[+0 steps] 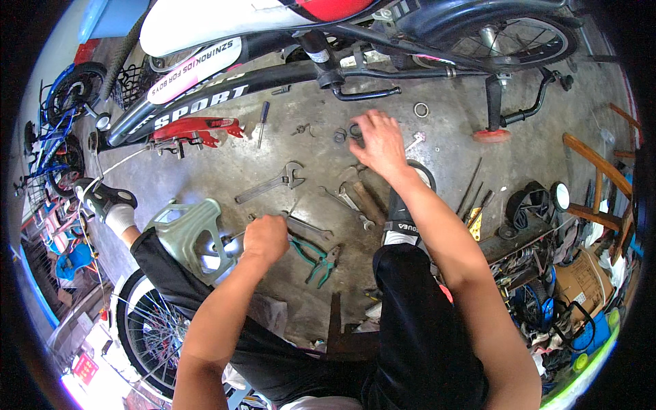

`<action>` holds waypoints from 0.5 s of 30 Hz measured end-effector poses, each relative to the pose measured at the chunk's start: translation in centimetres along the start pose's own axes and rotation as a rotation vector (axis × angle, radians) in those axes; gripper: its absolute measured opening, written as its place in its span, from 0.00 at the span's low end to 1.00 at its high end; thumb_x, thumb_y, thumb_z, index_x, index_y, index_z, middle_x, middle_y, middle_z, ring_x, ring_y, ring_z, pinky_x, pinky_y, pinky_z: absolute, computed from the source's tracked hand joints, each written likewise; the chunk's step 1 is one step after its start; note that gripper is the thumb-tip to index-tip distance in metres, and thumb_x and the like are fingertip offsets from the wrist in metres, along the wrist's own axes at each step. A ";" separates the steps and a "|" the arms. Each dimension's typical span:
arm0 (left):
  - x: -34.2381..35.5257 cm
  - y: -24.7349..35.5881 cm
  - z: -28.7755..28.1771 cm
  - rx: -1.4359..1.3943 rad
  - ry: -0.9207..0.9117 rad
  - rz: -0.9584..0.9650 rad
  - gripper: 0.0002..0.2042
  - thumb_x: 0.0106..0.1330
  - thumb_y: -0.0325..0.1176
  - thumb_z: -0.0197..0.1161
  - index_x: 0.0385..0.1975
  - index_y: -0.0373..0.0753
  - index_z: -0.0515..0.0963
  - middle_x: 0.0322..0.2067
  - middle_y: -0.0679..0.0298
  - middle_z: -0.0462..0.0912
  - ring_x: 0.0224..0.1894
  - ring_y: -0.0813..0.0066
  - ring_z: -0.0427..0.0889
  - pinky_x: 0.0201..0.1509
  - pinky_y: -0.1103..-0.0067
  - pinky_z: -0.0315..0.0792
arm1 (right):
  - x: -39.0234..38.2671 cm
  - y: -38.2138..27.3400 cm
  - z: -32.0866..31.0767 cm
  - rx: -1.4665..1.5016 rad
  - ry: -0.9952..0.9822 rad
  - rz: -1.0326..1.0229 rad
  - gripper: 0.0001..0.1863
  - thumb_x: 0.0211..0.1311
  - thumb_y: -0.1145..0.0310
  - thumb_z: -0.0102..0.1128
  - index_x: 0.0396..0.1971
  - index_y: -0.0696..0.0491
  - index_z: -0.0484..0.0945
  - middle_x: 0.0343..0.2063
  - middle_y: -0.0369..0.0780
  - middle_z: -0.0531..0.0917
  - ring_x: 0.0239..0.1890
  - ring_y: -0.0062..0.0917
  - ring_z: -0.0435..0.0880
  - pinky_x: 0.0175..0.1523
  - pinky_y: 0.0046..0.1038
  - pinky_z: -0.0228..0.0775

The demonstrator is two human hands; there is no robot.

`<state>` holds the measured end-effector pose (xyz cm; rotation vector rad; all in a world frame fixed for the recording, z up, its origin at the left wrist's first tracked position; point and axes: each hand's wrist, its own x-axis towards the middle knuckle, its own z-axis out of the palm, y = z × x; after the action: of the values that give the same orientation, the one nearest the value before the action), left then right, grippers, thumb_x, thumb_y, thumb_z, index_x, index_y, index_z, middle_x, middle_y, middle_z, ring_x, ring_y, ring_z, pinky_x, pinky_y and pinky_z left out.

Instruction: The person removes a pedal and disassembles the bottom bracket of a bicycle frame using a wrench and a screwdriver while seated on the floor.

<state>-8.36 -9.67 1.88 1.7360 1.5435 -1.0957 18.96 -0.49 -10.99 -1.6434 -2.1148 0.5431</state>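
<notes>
Down at lower centre, the left hand is closed in a fist around a thin metal rod, whose long axis runs roughly level and points toward the frame's left, over a pale green plastic part. Just right of that fist lie green-handled pliers on the concrete floor. Higher, at upper centre, the right hand is spread wide, fingers down over small rings on the floor. An adjustable wrench lies between the hands, its jaw end pointing upper right. A bicycle frame crosses the top.
</notes>
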 end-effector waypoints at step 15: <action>0.1 0.0 -0.5 0.010 -0.013 0.033 0.12 0.58 0.30 0.61 0.40 0.37 0.85 0.40 0.45 0.87 0.45 0.45 0.88 0.50 0.59 0.82 | 2.7 -4.3 2.9 -0.206 -0.412 0.030 0.18 0.61 0.70 0.64 0.50 0.58 0.79 0.54 0.48 0.76 0.56 0.44 0.79 0.53 0.41 0.82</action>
<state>-8.24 -9.24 2.07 1.7516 1.4990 -1.0972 13.31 0.95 -10.97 -1.7992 -2.5148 0.7489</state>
